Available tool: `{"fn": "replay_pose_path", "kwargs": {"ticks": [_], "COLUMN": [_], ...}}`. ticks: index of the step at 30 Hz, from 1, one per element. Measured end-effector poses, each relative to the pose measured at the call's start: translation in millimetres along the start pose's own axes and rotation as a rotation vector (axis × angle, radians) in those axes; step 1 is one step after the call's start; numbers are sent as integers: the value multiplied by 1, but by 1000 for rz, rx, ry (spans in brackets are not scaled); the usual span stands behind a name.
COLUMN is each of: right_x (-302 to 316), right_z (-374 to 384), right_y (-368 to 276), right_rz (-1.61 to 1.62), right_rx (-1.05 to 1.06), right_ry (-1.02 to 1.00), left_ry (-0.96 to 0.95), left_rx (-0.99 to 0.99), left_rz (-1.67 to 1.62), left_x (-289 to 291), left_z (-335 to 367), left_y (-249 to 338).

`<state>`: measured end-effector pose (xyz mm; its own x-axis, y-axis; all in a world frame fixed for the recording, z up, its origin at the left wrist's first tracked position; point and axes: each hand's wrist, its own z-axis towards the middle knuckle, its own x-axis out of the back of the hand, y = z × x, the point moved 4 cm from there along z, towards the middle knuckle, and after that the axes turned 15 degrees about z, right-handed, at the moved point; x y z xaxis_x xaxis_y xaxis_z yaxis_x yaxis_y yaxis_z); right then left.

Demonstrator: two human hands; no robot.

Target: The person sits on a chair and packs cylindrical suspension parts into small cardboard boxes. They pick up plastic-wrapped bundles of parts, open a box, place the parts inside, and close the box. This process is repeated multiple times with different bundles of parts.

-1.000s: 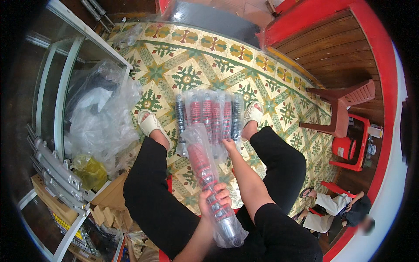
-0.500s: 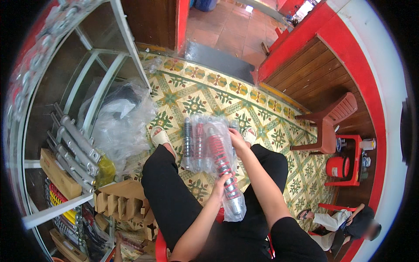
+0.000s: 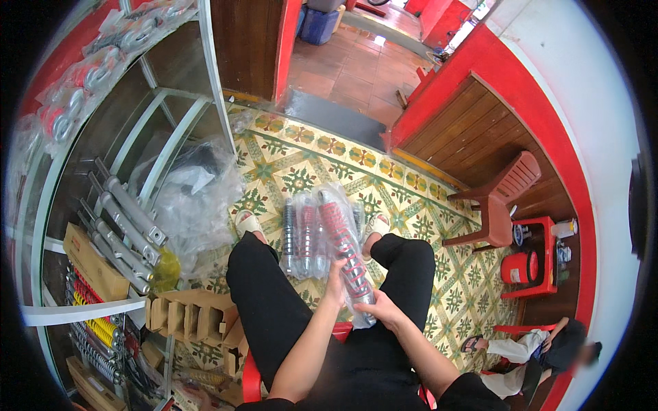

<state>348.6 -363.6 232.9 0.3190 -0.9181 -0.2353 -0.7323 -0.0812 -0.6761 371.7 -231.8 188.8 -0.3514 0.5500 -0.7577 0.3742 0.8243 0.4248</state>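
Note:
A shock absorber with a red coil spring [image 3: 348,255], inside a clear plastic bag, slants between my knees. My left hand [image 3: 335,282] is closed around its lower half from the left side. My right hand [image 3: 385,309] grips its bottom end, with the fingers partly hidden by the bag. Its top end overlaps, in the picture, more bagged shock absorbers lying side by side on the tiled floor. Among them are a dark one [image 3: 288,236] on the left and a red one [image 3: 306,233] beside it.
At left, a glass-and-metal cabinet holds grey fork tubes [image 3: 122,218], coil-spring shocks [image 3: 103,329] and cardboard boxes [image 3: 188,312]. Crumpled plastic sheeting [image 3: 195,185] lies by it. At right are a brown plastic chair [image 3: 497,205], a red stool [image 3: 545,257] and a seated person [image 3: 548,353].
My right hand has left the upper part of the shock absorber and now holds its bottom end. My left hand has stayed on it, now a little higher along the spring. The view has shifted slightly.

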Motion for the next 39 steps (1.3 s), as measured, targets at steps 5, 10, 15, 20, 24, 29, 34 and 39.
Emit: {"fn": "replay_pose_path", "kwargs": {"ticks": [5,10,15,20,24,29,34,39], "right_x": [-13,-18,-29,-10,35,113,156,145], "right_z": [18,30,70,168,226,297,302,288], "right_y": [-8,6,7,59,84,93,88,80], "right_rz": [-24,26,31,624,513,-141,-355,-528], "right_rx": [114,358,289,-10,-97,-145,-70,24], "right_ry": [80,246,468,463,647,978,1182,1028], "left_ry": [-25,-9,266,388,454,315,237,222], "left_rx": [-74,-180,-361,-323,-308,-402,-304,-268], "left_rz": [29,276,631,858,997,932,1011,983], "left_x": [1,-6,14,15,10,10,-2,-5], "left_z": [1,0,12,12,9,12,5,8], "left_y": [3,19,29,25,33,23,20,27]}}
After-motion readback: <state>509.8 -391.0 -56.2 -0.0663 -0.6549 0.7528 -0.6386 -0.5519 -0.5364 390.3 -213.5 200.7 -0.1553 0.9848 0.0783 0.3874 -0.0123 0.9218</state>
